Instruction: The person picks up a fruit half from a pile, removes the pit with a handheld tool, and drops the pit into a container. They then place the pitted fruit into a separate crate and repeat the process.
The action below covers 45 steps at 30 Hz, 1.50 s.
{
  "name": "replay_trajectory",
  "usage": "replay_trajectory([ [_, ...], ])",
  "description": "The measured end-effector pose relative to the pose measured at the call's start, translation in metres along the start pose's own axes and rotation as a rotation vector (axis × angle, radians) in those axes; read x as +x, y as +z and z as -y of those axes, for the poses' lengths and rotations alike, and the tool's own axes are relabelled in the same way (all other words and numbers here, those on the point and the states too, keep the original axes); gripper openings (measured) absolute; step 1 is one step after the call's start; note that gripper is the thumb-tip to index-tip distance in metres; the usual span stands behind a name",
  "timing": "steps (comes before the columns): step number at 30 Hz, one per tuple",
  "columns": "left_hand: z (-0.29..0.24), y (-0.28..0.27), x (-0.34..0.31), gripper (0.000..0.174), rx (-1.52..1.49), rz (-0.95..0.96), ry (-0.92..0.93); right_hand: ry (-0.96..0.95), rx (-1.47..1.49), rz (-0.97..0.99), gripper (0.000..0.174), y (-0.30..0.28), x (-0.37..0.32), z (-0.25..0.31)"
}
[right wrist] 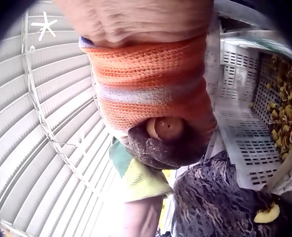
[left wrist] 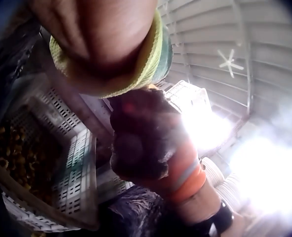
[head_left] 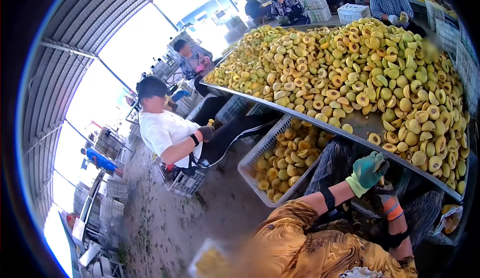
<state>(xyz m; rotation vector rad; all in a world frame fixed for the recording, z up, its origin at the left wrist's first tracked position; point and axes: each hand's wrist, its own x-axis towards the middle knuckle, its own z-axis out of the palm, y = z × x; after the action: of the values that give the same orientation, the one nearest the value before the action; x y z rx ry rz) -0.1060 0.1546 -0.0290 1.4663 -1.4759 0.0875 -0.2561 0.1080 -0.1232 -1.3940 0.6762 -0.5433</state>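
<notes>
Fingers of my left hand [head_left: 369, 172] curl inward, close beside my right hand [left wrist: 141, 138], whose gloved fingers bend in too; whether either is clamped on anything, I cannot tell. One cut piece [right wrist: 268, 213] lies on the dark cloth [right wrist: 200, 192] over my lap. I judge the work well short of done: fruit halves [head_left: 287, 160] sit in the crate [head_left: 246, 170] beside me, yet a far bigger heap [head_left: 390, 78] covers most of the metal table [head_left: 367, 123]. Beyond, a white-shirted neighbour [head_left: 165, 133] sits above dirt floor [head_left: 215, 218], under a ribbed roof [head_left: 70, 33].
</notes>
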Motion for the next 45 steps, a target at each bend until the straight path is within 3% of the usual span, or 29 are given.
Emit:
replay_trajectory([
  [4, 0.011, 0.024, -0.011, 0.015, -0.088, -0.175, -0.069, -0.087, -0.132, -0.015, 0.027, 0.0, 0.002, -0.001],
  [6, -0.007, 0.007, -0.004, 0.015, 0.192, 0.056, -0.131, -0.038, 0.1, 0.041, 0.029, 0.009, -0.003, 0.01],
  [7, -0.011, 0.005, -0.001, 0.016, 0.176, 0.073, -0.1, -0.187, -0.108, 0.015, 0.032, 0.006, -0.001, 0.006],
  [8, -0.011, 0.006, 0.0, 0.017, 0.151, 0.097, -0.065, 0.17, -0.018, 0.043, 0.028, 0.01, -0.016, 0.049],
  [9, -0.007, 0.008, 0.003, 0.017, 0.082, 0.084, 0.04, 0.248, 0.3, 0.108, 0.024, 0.007, -0.02, 0.047],
  [11, -0.009, 0.0, 0.007, 0.011, 0.024, 0.196, 0.04, 0.179, 0.387, 0.135, 0.019, 0.004, -0.019, 0.036],
  [13, -0.006, 0.006, 0.008, 0.023, -0.03, 0.198, 0.043, 0.225, 0.271, 0.027, 0.021, 0.011, -0.024, 0.065],
  [15, 0.019, 0.03, -0.017, 0.026, -0.146, 0.124, -0.074, -0.028, -0.201, -0.027, 0.032, 0.011, -0.014, 0.043],
  [16, 0.042, 0.049, -0.038, 0.028, -0.998, 0.047, -0.56, -0.183, -0.371, -0.052, 0.043, 0.011, -0.009, 0.027],
  [17, 0.058, 0.063, -0.043, 0.027, -0.822, 0.065, -0.561, -0.331, -0.534, -0.101, 0.055, 0.01, -0.003, 0.01],
  [18, 0.073, 0.076, -0.048, 0.025, -0.646, 0.084, -0.564, 0.107, -0.555, 0.119, 0.062, 0.001, -0.018, 0.06],
  [19, 0.046, 0.066, -0.029, 0.02, -0.39, 0.141, -0.537, 0.032, -0.483, 0.052, 0.051, 0.002, -0.007, 0.024],
  [20, 0.059, 0.071, -0.035, 0.018, -0.655, 0.176, -0.664, -0.043, -0.423, 0.009, 0.042, 0.002, -0.001, -0.002],
  [22, 0.022, 0.05, -0.012, 0.017, -0.618, 0.25, -0.575, -0.089, -0.322, 0.009, 0.033, 0.004, 0.005, -0.022],
  [25, 0.037, 0.036, -0.006, 0.024, -0.6, 0.455, -0.66, 0.002, -0.001, 0.113, 0.023, 0.004, 0.004, -0.029],
  [26, 0.047, 0.033, -0.001, 0.026, -0.382, 0.541, -0.469, -0.051, 0.061, 0.117, 0.02, 0.008, 0.001, -0.033],
  [27, 0.052, 0.032, -0.002, 0.024, -0.415, 0.573, -0.357, -0.042, 0.155, 0.174, 0.018, 0.01, 0.001, -0.036],
  [29, 0.029, 0.009, 0.012, 0.024, -0.52, 0.659, -0.388, 0.059, 0.37, 0.34, 0.013, 0.013, 0.0, -0.037],
  [30, 0.014, -0.002, 0.021, 0.026, -0.598, 0.716, -0.526, 0.101, 0.402, 0.435, 0.011, 0.014, 0.0, -0.039],
  [32, 0.009, -0.011, 0.029, 0.025, -0.61, 0.788, -0.406, 0.141, 0.368, 0.61, 0.008, 0.016, 0.001, -0.044],
  [34, 0.009, -0.021, 0.037, 0.024, -0.643, 0.928, -0.401, 0.156, 0.475, 0.722, 0.013, 0.015, -0.002, -0.05],
  [36, 0.006, -0.025, 0.04, 0.026, -0.798, 0.959, -0.588, 0.234, 0.8, 0.759, 0.019, 0.011, -0.014, -0.031],
  [38, 0.027, -0.013, 0.03, 0.029, -0.869, 0.922, -0.615, 0.354, 1.111, 0.777, 0.022, 0.013, -0.022, 0.004],
  [39, 0.038, -0.007, 0.025, 0.032, -0.839, 0.907, -0.582, 0.467, 1.343, 0.898, 0.022, 0.014, -0.022, 0.019],
  [41, 0.026, -0.01, 0.028, 0.035, -0.691, 0.857, -0.351, 0.615, 1.514, 0.902, 0.022, 0.015, -0.023, 0.027],
  [42, 0.036, -0.008, 0.021, 0.037, -0.784, 0.842, -0.521, 0.648, 1.433, 0.796, 0.022, 0.015, -0.024, 0.028],
  [44, 0.034, -0.011, 0.013, 0.042, -0.851, 0.787, -0.562, 0.616, 1.336, 0.75, 0.02, 0.018, -0.022, 0.031],
  [45, 0.03, -0.013, 0.004, 0.044, -1.077, 0.675, -0.797, 0.488, 1.166, 0.837, 0.022, 0.018, -0.022, 0.041],
])
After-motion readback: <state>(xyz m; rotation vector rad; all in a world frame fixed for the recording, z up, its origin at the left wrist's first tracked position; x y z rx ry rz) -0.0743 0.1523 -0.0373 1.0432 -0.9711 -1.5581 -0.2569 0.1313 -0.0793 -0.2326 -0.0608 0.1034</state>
